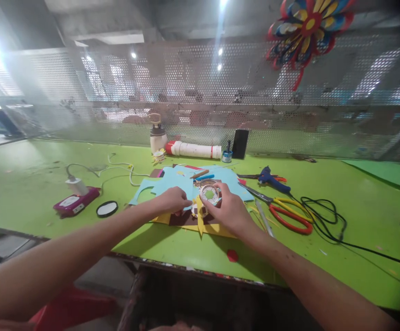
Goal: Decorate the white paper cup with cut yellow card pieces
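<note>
My right hand (232, 207) grips a small round white disc (210, 194) by its edge; the disc has a green centre and a patterned ring. Just left of it, my left hand (175, 200) is closed, fingers curled and thumb pointing toward the disc. Whatever its fingertips may hold is too small to make out. Beneath and between both hands lies a yellow paper craft piece (200, 220) with white and brown parts. Brown and yellow sheets are under it, and light blue paper (172, 179) spreads behind.
On the right are scissors (291, 216), a blue glue gun (272, 180) with a black cable (335, 230), and a craft knife (263, 218). A purple power strip (76, 202) and round black-rimmed lid (107, 209) lie left. Behind stand a bottle (158, 138) and phone (240, 144).
</note>
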`<state>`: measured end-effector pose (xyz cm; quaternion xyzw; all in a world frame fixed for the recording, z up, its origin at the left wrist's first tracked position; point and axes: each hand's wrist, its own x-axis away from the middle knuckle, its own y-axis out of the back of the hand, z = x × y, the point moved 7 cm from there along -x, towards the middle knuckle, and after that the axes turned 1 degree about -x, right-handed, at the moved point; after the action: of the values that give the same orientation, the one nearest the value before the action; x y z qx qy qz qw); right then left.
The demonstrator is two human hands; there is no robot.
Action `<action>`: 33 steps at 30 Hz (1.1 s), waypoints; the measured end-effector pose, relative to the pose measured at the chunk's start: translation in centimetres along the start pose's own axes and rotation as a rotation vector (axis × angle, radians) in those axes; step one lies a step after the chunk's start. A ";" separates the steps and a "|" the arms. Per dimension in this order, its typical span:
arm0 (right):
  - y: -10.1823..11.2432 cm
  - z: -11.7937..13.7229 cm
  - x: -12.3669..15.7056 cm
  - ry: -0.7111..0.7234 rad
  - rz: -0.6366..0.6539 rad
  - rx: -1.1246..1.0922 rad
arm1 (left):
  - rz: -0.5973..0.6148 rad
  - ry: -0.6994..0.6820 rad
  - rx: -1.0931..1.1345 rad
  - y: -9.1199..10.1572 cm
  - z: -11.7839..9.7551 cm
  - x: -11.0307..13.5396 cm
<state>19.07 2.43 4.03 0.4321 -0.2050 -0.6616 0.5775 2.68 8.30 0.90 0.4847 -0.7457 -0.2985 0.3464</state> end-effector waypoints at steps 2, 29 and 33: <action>-0.2 0.0 0.1 0.002 0.012 -0.023 | -0.010 0.007 -0.049 -0.2 -0.1 -0.2; -1.6 -0.4 0.2 -0.102 0.170 -0.247 | 0.051 0.144 -0.077 -2.3 0.4 -0.8; -2.0 -1.2 -0.1 -0.115 0.158 -0.296 | 0.067 0.180 -0.045 -2.5 0.5 -0.5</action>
<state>18.83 3.31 1.90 0.2863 -0.1712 -0.6609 0.6723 3.73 7.99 -1.43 0.4765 -0.7203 -0.2589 0.4325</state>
